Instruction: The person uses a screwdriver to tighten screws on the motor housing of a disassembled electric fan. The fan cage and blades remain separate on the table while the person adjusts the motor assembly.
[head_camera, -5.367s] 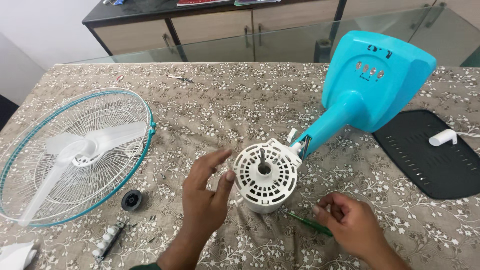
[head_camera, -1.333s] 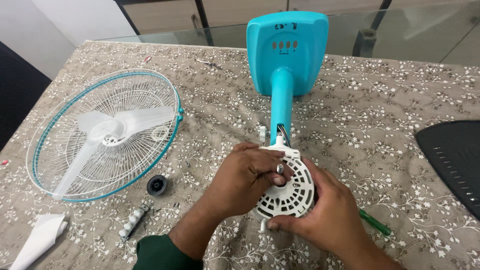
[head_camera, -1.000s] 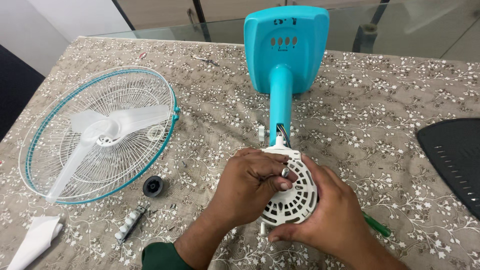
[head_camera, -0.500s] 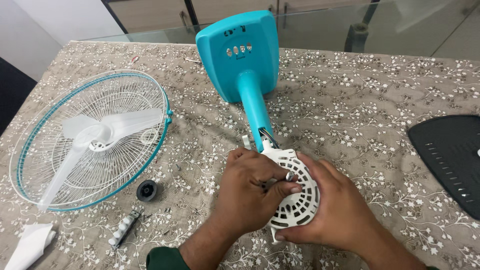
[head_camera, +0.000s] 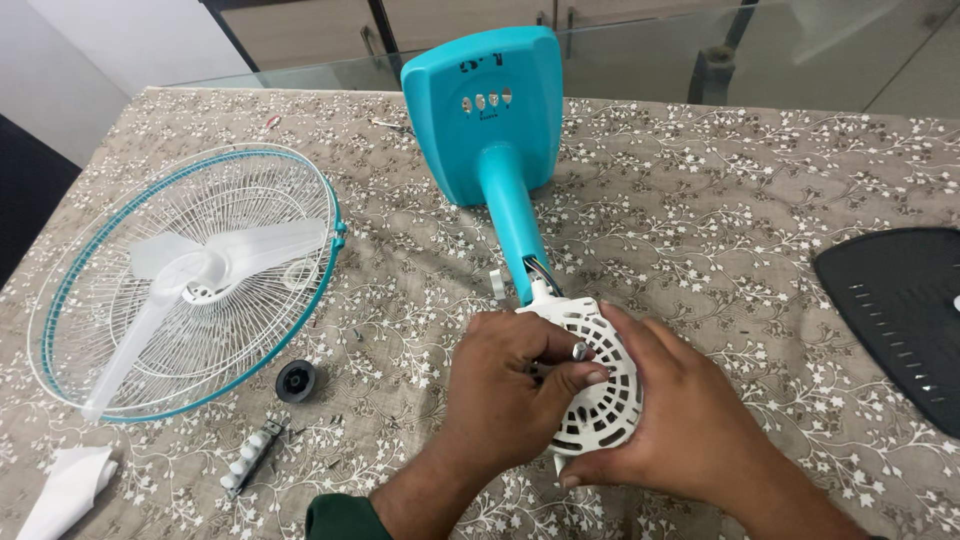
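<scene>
Head view: both hands wrap the white motor case (head_camera: 600, 390). Left hand (head_camera: 510, 400) pinches a small metal bit on it. Right hand (head_camera: 690, 420) cups its side. Blue stand (head_camera: 490, 130) is just past the grip; fan cage (head_camera: 190, 280) lies well left on the bench (head_camera: 720, 200).

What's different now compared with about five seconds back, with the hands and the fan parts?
Both hands closed on the white motor housing: the left hand moved onto its front, and the right hand left the green screwdriver to cup its side. The turquoise fan stand swung round. The fan guard stayed put.
</scene>
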